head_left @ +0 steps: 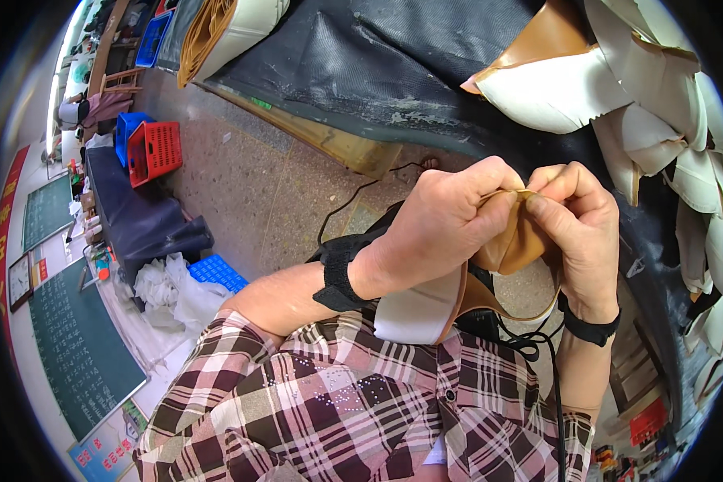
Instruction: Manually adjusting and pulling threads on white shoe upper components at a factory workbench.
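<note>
A tan leather piece (508, 245) with a pale backing, curved like a shoe upper, hangs between my hands in front of my chest. My left hand (450, 210) is closed, pinching its top edge between thumb and fingers. Right beside it, my right hand (580, 218) pinches the same edge, with the fingertips of both hands almost touching. Below the left wrist a white-backed flap (418, 309) of the piece shows, and a tan band loops down under the right hand. Whether anything small sits between the fingertips cannot be made out.
Ahead is a worktable with a worn black cover (337, 68). A folded tan-and-white stack (231, 36) lies at its far left; white-backed leather pieces (659, 120) pile up on the right. A red basket (154, 153) stands left, and a black cable (353, 197) crosses the floor.
</note>
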